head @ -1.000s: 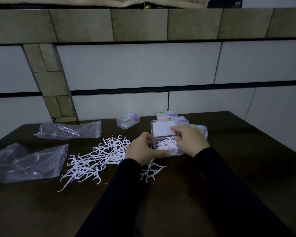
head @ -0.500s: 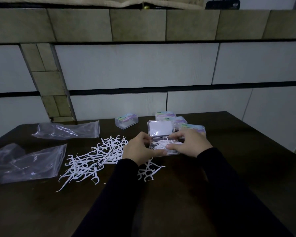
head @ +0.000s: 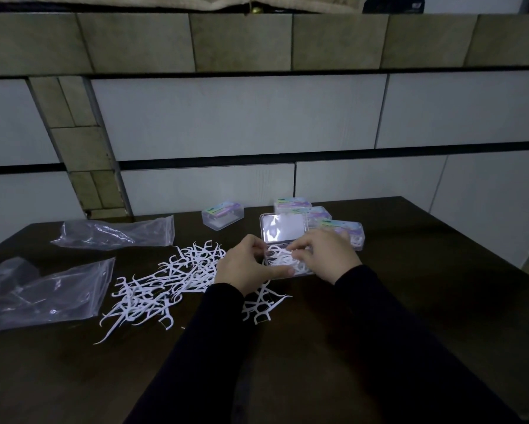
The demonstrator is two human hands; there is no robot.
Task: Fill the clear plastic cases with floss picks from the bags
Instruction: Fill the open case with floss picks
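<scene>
At the centre of the frame, an open clear plastic case lies on the dark table, its lid tipped up toward the wall and its tray partly filled with white floss picks. The left hand curls round the case's left edge, thumb laid along its near rim; the right hand bends its fingers over the picks inside, apparently pinching or tamping some (exactly what it holds cannot be told). A loose heap of floss picks sprawls just left of the hands, with two slack bags at the left edge. A closed case and a cluster of filled cases sit behind. The likely trouble: tangled picks riding above the rim could stop the lid closing, or spill if pressed hard.
</scene>
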